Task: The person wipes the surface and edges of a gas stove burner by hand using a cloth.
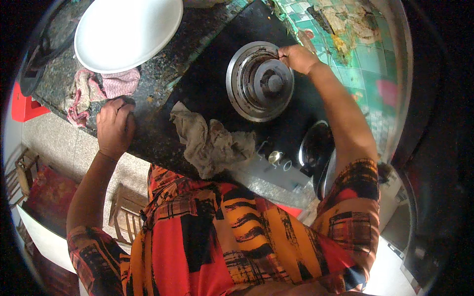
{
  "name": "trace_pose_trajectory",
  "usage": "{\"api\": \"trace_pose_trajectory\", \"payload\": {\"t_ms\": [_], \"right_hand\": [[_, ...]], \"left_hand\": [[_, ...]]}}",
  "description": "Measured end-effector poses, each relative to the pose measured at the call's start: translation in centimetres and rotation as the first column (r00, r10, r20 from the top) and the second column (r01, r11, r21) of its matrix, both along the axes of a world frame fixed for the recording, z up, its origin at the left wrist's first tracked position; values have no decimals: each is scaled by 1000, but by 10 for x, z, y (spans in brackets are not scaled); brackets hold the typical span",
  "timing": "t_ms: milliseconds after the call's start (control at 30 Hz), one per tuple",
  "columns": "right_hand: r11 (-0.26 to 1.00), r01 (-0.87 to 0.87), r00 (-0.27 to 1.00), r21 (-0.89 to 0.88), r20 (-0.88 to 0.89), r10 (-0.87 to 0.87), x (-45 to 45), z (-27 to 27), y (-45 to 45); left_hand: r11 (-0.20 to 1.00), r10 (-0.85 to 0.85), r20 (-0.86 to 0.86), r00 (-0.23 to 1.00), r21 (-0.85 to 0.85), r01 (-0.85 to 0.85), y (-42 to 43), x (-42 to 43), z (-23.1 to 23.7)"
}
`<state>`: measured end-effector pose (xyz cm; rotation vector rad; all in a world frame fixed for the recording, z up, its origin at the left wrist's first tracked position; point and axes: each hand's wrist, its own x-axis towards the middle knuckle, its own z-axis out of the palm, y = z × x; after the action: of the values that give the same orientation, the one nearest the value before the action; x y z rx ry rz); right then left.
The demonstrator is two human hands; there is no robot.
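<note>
My right hand [299, 59] grips the upper right rim of a round steel burner plate [237, 88] with a burner [274, 83] at its centre, on a black stove top [207, 85]. My left hand [116, 124] rests on the speckled stone counter; its fingers are bent and partly hidden, so a hold on anything is unclear. Just beyond it lies a pink and cream cloth [120, 83], partly under a large white plate [126, 33]. A crumpled grey-brown cloth [211, 144] lies across the stove's near edge.
Stove knobs [274, 157] show along the near right. A round black and steel item [314, 144] is near my right forearm. Green wall tiles [374, 63] with dirty patches stand behind the stove. A wooden chair [127, 212] and a red object [24, 105] are at the left.
</note>
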<state>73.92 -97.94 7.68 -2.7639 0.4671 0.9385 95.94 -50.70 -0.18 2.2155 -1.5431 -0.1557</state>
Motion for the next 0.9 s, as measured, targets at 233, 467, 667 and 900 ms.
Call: {"api": "trace_pose_trajectory", "payload": {"t_ms": [233,467,667,900], "right_hand": [[998,53,987,46,146,-59,29,-6,20],[628,736,648,251,7,-762,-32,-11,9],[358,813,399,458,8,-917,-59,-14,6],[152,855,273,496,-182,-945,-96,-38,-1]], "left_hand": [[999,8,39,999,-36,-7,-4,2,-2],[995,-18,8,1000,-94,19,-4,0,4],[998,-41,21,999,-51,42,-10,0,0],[990,-98,51,994,-96,103,-13,0,0]]}}
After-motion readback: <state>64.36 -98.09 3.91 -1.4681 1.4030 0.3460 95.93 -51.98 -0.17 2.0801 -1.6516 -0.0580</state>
